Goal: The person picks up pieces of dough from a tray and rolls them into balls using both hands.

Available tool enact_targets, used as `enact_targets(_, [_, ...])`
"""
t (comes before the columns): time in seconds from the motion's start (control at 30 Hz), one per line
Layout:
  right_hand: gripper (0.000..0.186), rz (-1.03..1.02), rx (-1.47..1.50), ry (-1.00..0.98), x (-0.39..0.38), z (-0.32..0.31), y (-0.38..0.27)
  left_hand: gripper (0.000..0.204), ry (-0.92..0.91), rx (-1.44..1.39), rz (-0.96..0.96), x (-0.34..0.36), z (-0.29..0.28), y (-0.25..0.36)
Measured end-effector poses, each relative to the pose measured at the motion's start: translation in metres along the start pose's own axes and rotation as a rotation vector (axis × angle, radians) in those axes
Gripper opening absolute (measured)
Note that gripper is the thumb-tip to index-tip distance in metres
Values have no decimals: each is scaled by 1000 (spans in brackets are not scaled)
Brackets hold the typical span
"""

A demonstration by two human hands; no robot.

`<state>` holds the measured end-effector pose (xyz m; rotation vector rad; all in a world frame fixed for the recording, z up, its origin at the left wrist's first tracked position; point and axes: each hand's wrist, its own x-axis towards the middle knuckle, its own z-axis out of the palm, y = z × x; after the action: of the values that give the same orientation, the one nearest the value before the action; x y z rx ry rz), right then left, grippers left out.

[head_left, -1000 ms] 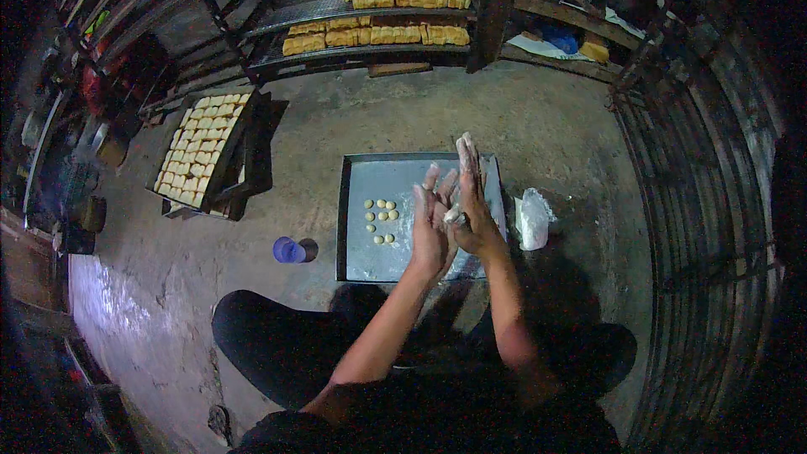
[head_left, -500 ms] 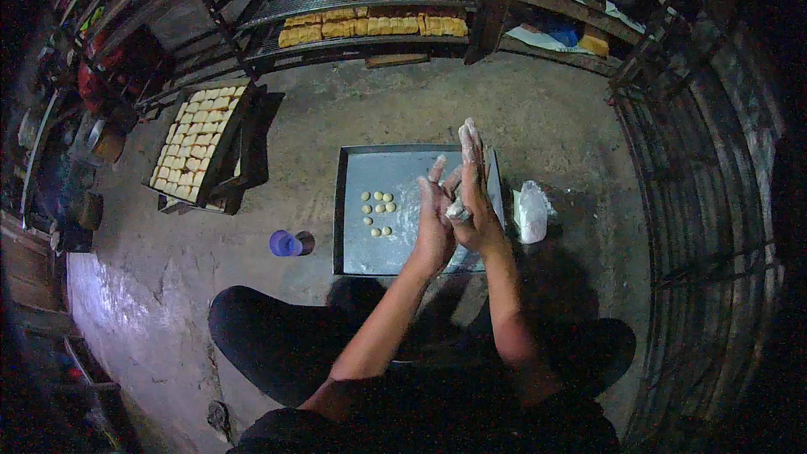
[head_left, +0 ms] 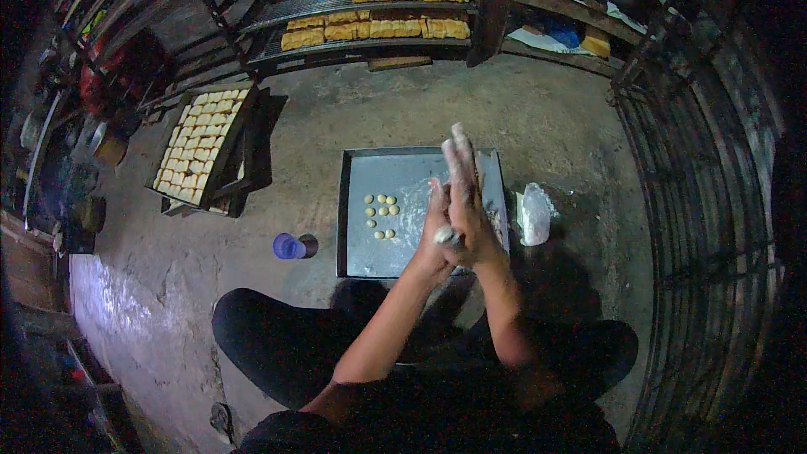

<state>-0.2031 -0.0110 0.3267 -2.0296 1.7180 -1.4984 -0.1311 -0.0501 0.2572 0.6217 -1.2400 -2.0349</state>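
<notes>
My left hand (head_left: pixel 434 240) and my right hand (head_left: pixel 473 227) press palm to palm above a shallow dark-rimmed metal tray (head_left: pixel 341 202). Both hands are dusted with flour, their fingers stretched away from me. A pale, whitish lump or floured thumb tip (head_left: pixel 448 236) shows at the base of the palms; I cannot tell which. Whatever lies between the palms is hidden. On the tray's left part rest several small round dough balls (head_left: pixel 382 199), with a smear of white flour (head_left: pixel 409 210) beside them.
A blue plastic cup (head_left: pixel 287 245) stands left of the tray, and a clear bag of white powder (head_left: pixel 534 215) lies to its right. Farther left, a tilted tray of pale buns (head_left: pixel 198 145) rests on a support. Browned bread loaves (head_left: pixel 376 29) fill the rack behind.
My hands have slid against each other and come closer together. The right hand has shifted slightly left, and the left fingers are now mostly hidden behind it.
</notes>
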Motion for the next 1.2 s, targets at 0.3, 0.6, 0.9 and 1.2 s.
enact_targets(0.3, [106,-100,-38,-176,-10,32,-17,69,178,-708,-98,-5,-11,62])
enact_targets(0.6, [102,55,65,-8,-5,20,12,80,-90,-557,-208,-13,-2,44])
enact_targets(0.9, [97,-121,-11,-170,-9,24,-28,82,155,-358,-122,13,-22,13])
enact_targets(1.2, [95,106,76,-5,-13,14,32,81,58,-649,-195,-11,-1,54])
